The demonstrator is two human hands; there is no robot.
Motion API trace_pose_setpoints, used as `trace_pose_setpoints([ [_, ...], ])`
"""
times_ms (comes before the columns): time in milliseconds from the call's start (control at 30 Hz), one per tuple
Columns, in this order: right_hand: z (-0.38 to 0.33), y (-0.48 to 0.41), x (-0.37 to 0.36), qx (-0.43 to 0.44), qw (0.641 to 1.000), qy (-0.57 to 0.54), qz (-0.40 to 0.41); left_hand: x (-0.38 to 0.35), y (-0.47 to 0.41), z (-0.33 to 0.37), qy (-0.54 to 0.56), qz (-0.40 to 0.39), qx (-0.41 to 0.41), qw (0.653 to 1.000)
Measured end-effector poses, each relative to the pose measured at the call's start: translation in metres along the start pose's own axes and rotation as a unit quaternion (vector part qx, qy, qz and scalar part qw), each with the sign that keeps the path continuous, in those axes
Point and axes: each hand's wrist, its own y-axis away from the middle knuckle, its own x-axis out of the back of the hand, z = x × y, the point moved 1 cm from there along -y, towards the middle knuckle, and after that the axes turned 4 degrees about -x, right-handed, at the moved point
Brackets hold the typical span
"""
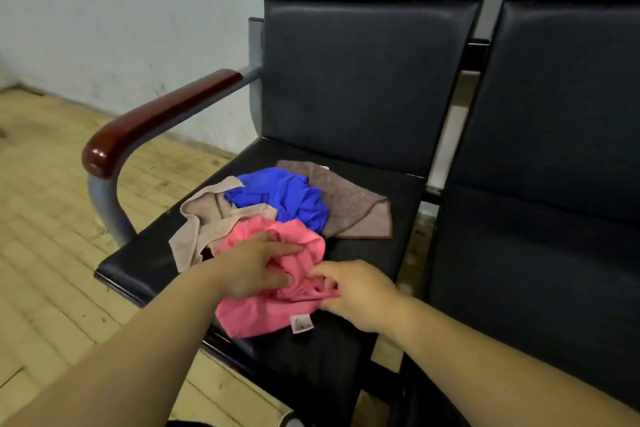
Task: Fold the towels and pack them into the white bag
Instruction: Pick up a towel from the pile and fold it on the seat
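- Four towels in view, none folded, all heaped mid-frame on the black padded chair seat (363,260).
- The crumpled pink towel (263,315) lies nearest, at lower centre, with a small white care label (302,322) at its near edge.
- The bunched bright blue towel (280,194) sits just behind it. The rumpled beige towel (201,215) is to the left and the flatter brown towel (353,208) to the right. All four touch or overlap.
- The left hand (258,264) is on top of the pink towel, with thumb and fingers bunching a fold of it.
- The right hand (360,291) pinches the pink towel's right edge. It's slightly blurred, but the fingertips are clearly in the cloth.
- White bag: not in frame, so I can't tell where it is.
- Progress: looks like the very start. Zero folded, zero packed.
- Step in hand, as I read it: find the pink towel's corners and spread it flat.
- Left to do: fold all four, then bag them.
- Constraint: the seat is small and crowded, so there's little flat room. The dark red armrest (156,115) at upper left bounds that side.
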Motion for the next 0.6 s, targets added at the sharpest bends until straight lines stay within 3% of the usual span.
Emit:
trace_pose_setpoints([
  [167, 0.018, 0.027, 0.033, -0.008, 0.998, -0.062, -0.033, -0.007, 0.01, 0.026, 0.058, -0.012, -0.066, 0.996],
  [267, 0.042, 0.067, 0.059, -0.057, 0.977, -0.198, -0.048, -0.018, 0.018, 0.055, 0.114, -0.035, -0.112, 0.987],
  [400, 0.076, 0.128, 0.084, -0.123, 0.957, -0.263, 0.006, -0.029, 0.023, 0.094, 0.195, -0.02, -0.147, 0.969],
  [500, 0.084, 0.153, 0.08, -0.126, 0.947, -0.291, 0.053, -0.035, 0.023, 0.101, 0.109, 0.014, -0.16, 0.981],
  [600, 0.072, 0.152, 0.059, -0.084, 0.936, -0.338, 0.039, -0.055, 0.03, 0.1, 0.005, -0.056, -0.134, 0.989],
])
